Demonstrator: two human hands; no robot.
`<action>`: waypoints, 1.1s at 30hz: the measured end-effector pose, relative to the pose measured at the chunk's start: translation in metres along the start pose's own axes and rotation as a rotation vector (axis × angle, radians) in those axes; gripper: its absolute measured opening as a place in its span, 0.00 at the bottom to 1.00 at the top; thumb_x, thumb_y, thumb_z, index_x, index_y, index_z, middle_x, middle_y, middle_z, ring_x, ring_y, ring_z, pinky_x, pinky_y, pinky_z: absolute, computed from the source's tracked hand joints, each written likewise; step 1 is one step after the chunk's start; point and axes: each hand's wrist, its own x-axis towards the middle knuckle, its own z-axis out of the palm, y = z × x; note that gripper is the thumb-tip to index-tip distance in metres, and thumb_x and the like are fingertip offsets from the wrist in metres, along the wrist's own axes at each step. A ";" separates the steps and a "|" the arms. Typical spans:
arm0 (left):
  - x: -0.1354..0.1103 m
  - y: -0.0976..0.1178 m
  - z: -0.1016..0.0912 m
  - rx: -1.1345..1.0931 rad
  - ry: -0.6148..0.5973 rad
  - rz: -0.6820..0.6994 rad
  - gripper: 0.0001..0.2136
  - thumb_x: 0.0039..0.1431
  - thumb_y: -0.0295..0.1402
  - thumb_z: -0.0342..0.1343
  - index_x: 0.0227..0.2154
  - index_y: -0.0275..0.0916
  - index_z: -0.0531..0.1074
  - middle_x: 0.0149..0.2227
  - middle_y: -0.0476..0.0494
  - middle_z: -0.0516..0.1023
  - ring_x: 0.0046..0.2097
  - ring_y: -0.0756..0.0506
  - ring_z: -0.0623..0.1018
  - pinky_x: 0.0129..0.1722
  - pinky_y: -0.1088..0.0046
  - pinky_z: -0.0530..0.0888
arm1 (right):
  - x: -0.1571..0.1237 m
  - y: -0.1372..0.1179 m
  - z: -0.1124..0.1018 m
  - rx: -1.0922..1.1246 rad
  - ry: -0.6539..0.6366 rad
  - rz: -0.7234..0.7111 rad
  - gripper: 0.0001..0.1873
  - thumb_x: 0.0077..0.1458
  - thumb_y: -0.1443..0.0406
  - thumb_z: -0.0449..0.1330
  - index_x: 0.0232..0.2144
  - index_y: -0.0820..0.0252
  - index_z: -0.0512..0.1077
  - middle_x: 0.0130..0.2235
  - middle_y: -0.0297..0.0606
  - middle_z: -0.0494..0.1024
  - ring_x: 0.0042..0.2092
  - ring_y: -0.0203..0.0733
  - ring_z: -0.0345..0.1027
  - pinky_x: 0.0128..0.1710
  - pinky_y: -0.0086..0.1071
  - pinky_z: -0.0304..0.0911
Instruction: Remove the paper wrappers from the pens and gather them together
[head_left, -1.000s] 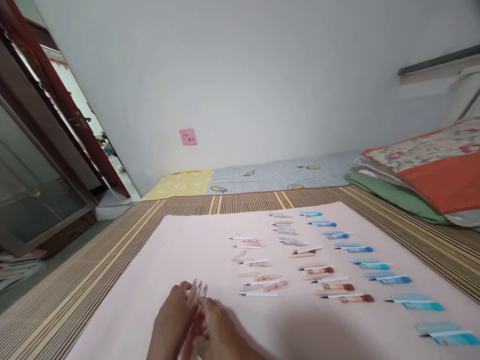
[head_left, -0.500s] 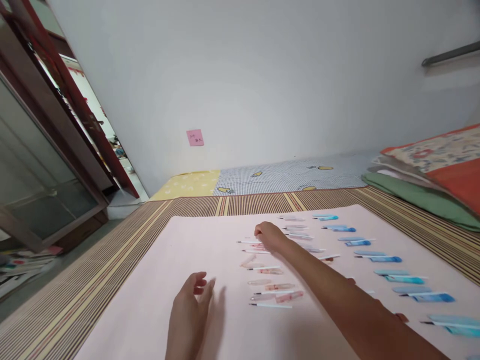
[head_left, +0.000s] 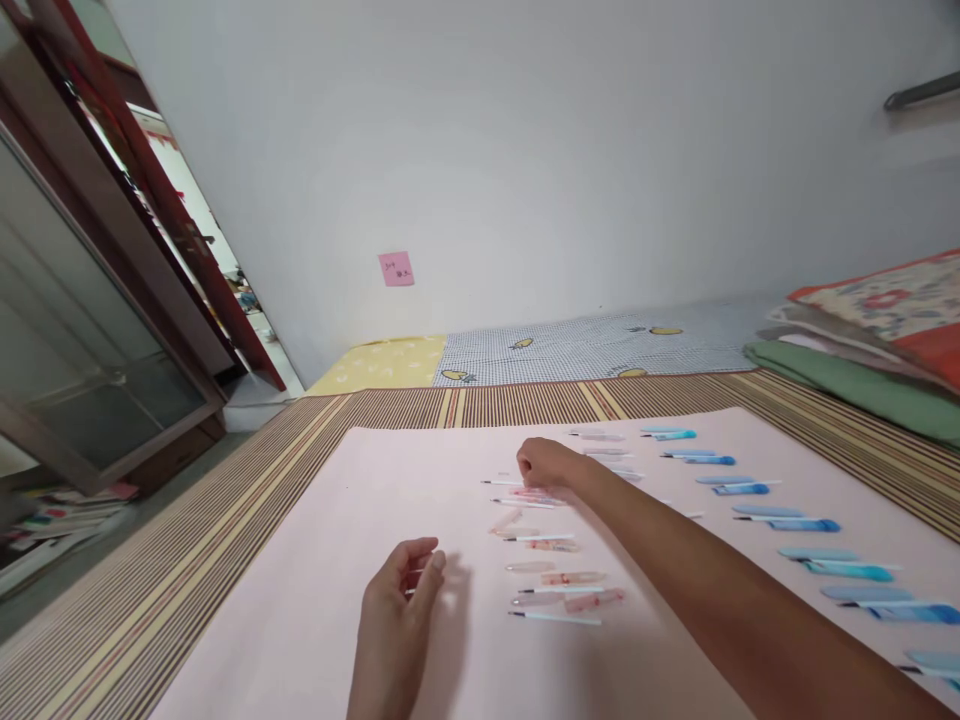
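Observation:
My right hand (head_left: 546, 462) is closed at the far end of the pink pen parts, its fingers bent down to the pale sheet (head_left: 300, 600). Whatever it holds is hidden. Just below it lie pink pen barrels (head_left: 538, 494) and a thin white refill with a dark tip (head_left: 523, 503). My left hand (head_left: 401, 610) hovers over the sheet to the left of the nearer pink parts, thumb and curled fingers apart. Closer to me are clear-pink barrels (head_left: 594, 601) and another white refill (head_left: 555, 619).
Blue pen parts (head_left: 786, 522) lie in a row of groups at the right. Greyish pen parts (head_left: 600, 436) sit farther back, partly behind my right arm. The sheet rests on a striped mat (head_left: 247, 500). Folded bedding (head_left: 862, 385) is stacked at the far right, against the wall (head_left: 562, 180).
My left hand has shifted slightly right and up, its fingers somewhat more spread. My right hand stays by the far pink parts, its wrist more bent. The view has turned slightly left.

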 end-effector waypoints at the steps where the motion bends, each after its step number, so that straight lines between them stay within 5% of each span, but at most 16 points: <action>1: 0.000 0.000 0.000 0.001 -0.004 0.001 0.25 0.46 0.54 0.63 0.38 0.38 0.78 0.34 0.40 0.82 0.36 0.39 0.80 0.37 0.63 0.75 | 0.002 0.000 0.002 0.005 0.006 -0.004 0.16 0.63 0.60 0.60 0.50 0.61 0.71 0.52 0.41 0.75 0.48 0.45 0.72 0.46 0.43 0.71; 8: 0.001 -0.004 0.002 0.030 -0.044 -0.008 0.23 0.53 0.53 0.59 0.42 0.38 0.76 0.37 0.40 0.82 0.38 0.40 0.79 0.39 0.64 0.72 | 0.015 0.009 0.004 0.172 0.079 -0.052 0.15 0.63 0.61 0.60 0.51 0.61 0.71 0.52 0.42 0.75 0.48 0.45 0.72 0.47 0.44 0.71; 21: -0.004 0.003 0.012 -0.051 -0.036 -0.008 0.22 0.50 0.52 0.60 0.38 0.38 0.77 0.34 0.40 0.82 0.36 0.40 0.80 0.38 0.64 0.73 | 0.036 0.018 0.012 0.865 0.252 -0.157 0.16 0.64 0.60 0.59 0.51 0.62 0.70 0.47 0.41 0.76 0.42 0.41 0.74 0.40 0.39 0.73; 27: -0.004 0.003 0.013 -0.087 -0.055 0.007 0.21 0.51 0.51 0.60 0.38 0.39 0.77 0.33 0.40 0.82 0.35 0.41 0.80 0.37 0.64 0.73 | 0.015 0.032 0.011 0.849 0.278 -0.159 0.14 0.65 0.59 0.58 0.47 0.63 0.71 0.43 0.39 0.77 0.38 0.39 0.74 0.37 0.36 0.73; 33: -0.004 0.003 0.014 -0.082 -0.061 0.005 0.20 0.53 0.51 0.59 0.39 0.38 0.77 0.34 0.40 0.82 0.36 0.40 0.80 0.38 0.64 0.73 | -0.013 0.045 0.023 0.602 0.357 -0.140 0.12 0.63 0.59 0.59 0.40 0.64 0.73 0.38 0.35 0.77 0.35 0.37 0.72 0.36 0.34 0.71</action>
